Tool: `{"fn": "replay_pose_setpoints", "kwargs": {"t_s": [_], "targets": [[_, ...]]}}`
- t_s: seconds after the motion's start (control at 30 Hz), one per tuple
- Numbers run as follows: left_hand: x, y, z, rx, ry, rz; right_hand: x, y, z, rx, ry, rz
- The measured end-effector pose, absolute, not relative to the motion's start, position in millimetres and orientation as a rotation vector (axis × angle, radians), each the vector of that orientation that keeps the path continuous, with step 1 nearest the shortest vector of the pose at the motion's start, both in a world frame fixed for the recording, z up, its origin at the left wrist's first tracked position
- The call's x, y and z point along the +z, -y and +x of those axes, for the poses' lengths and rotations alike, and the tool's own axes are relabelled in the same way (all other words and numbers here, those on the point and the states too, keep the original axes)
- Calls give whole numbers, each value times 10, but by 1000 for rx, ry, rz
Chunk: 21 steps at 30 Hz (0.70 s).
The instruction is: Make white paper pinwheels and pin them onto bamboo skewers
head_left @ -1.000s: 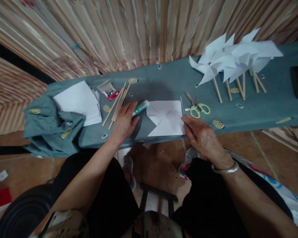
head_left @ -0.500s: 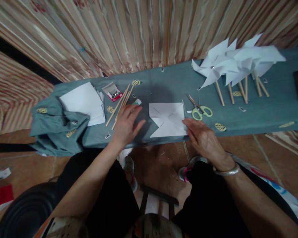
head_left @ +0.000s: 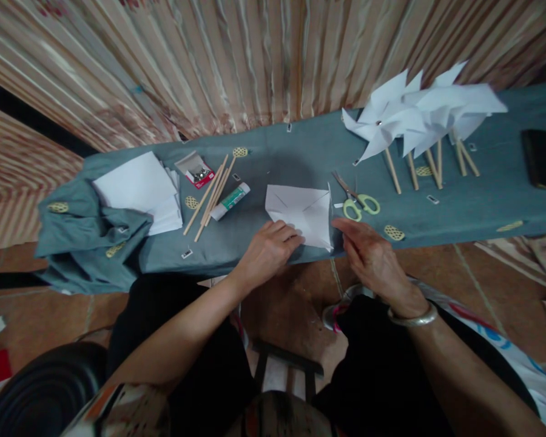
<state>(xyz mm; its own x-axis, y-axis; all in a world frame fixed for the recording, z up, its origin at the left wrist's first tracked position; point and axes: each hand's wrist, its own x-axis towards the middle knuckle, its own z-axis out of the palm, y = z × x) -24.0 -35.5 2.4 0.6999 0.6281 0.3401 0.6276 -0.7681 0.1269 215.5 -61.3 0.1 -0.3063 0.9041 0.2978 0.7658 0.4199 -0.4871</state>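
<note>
A square sheet of white paper [head_left: 303,212], cut inward from its corners, lies on the green tablecloth in front of me. My left hand [head_left: 275,246] is closed at its near left corner, the fingers curled over the edge. Just off the sheet's right side is my right hand [head_left: 364,252], index finger stretched out and the thumb below it; it holds nothing that I can see. Scissors with light green handles [head_left: 358,205] lie partly spread beyond the right fingertips. To the left are a glue stick [head_left: 230,201] and several thin wooden sticks [head_left: 209,200].
Several white paper pinwheels [head_left: 425,115] on sticks lie at the right. A red box of pins [head_left: 200,173] and a stack of white paper [head_left: 139,188] sit at the left. A dark flat object [head_left: 543,159] is at the far right. A curtain [head_left: 255,67] hangs behind.
My left hand has moved right from beside the glue stick to the paper's near left corner, uncovering the glue stick. My right hand stays by the paper's right edge. The view has shifted slightly.
</note>
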Motion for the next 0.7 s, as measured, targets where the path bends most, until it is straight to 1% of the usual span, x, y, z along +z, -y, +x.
{"fn": "replay_pose_setpoints", "kwargs": {"t_s": [0.2,0.43,0.57,0.7], "targets": [[9,326,-441,600,-1187,2841,49,635,2041,351,2127,-1359],[-34,406,-427,606,-1173,2752,36,632,1814,428,2234,-1283],[-42,399,-416,643,-1170,2651,5,568,1774,597,2157,-1279],[-41,398,-411,638,-1183,2557,-30,491,1746,827,1931,-1309]]}}
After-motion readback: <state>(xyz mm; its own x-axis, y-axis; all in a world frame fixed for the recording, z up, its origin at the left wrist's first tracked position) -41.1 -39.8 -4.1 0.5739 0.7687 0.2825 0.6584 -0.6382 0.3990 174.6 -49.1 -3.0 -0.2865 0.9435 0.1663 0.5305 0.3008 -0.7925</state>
